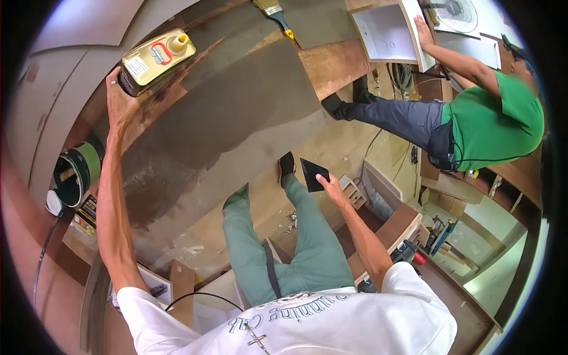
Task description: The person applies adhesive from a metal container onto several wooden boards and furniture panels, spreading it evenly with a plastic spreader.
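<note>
My left hand (121, 100), raised at the upper left, is closed round the lower side of a rectangular metal can (135, 66). The can has a gold top, a red-edged carrying handle and an uncapped-looking round spout. Beneath and beside it spreads a wide brown board (260, 94), much of it covered by a darker smear with an uneven edge. In front of my legs, my right hand (334, 189) pinches a flat black spreader (313, 175) by one edge, its blade held over the board's near side.
A paintbrush (273, 13) lies on the board's far side. At left stands a dark green bucket (83, 171) beside a small yellow-and-black can (87, 214). A co-worker in a green shirt (491, 127) handles a white-lined box (384, 35) at right. Power tools (408, 251) lie near my right elbow.
</note>
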Motion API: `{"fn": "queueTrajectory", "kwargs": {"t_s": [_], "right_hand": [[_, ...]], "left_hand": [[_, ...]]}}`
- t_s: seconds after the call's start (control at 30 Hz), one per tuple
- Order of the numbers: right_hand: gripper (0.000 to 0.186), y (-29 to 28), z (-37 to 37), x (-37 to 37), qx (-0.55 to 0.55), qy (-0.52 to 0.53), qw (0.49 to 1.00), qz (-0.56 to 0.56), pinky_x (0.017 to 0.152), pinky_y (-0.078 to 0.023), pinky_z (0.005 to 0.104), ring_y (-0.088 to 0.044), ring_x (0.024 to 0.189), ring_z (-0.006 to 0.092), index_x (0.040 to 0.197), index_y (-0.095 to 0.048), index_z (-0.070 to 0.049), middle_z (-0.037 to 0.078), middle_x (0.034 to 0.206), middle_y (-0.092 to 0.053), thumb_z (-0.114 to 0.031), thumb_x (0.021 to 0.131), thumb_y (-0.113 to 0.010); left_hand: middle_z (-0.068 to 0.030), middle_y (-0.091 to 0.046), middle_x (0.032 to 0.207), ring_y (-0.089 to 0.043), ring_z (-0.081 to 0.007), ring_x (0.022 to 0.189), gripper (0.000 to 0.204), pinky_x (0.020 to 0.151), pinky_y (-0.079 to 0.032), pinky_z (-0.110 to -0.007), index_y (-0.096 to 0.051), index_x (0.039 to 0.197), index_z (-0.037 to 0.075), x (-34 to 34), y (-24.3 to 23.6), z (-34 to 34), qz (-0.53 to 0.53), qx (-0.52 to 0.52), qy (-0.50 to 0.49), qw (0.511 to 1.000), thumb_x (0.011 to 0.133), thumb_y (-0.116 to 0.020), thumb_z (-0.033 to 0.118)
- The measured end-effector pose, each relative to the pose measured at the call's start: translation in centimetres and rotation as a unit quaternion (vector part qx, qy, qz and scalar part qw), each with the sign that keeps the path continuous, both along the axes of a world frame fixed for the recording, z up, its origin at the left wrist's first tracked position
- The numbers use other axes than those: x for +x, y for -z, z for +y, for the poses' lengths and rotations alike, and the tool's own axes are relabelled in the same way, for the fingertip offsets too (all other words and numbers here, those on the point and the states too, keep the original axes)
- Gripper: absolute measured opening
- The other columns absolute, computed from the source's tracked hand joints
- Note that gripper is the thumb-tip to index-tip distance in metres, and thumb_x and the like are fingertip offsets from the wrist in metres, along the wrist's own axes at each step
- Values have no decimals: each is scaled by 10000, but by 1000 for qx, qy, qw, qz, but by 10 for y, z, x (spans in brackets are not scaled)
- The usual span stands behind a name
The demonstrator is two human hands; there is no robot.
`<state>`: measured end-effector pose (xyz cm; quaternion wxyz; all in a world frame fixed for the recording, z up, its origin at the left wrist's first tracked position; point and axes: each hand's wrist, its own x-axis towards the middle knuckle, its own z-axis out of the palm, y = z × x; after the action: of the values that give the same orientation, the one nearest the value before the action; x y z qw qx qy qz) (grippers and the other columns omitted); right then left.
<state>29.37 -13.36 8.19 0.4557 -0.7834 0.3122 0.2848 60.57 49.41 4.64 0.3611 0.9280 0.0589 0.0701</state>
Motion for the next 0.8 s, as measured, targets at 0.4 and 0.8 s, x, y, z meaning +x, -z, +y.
{"fn": "queueTrajectory", "kwargs": {"t_s": [0.4, 0.8], "right_hand": [[514, 115, -86, 74, 167, 71, 974, 135, 1104, -448, 372, -636, 1230, 200, 1367, -677, -18, 92, 1299, -728, -393, 1015, -696], [631, 168, -84, 165, 310, 75, 943, 99, 1133, -436, 398, -601, 1299, 224, 1455, -617, -8, 99, 1420, -669, -430, 993, -701]], "left_hand": [[-185, -589, 1317, -564, -408, 1280, 1008, 1101, -481, -484, -483, 1481, 54, 38, -139, -115, 147, 173, 146, 963, 588, -926, 208], [-187, -582, 1332, -566, -402, 1282, 1070, 1110, -474, -479, -461, 1486, 49, 34, -161, -213, 246, 254, 152, 923, 553, -955, 225]]}}
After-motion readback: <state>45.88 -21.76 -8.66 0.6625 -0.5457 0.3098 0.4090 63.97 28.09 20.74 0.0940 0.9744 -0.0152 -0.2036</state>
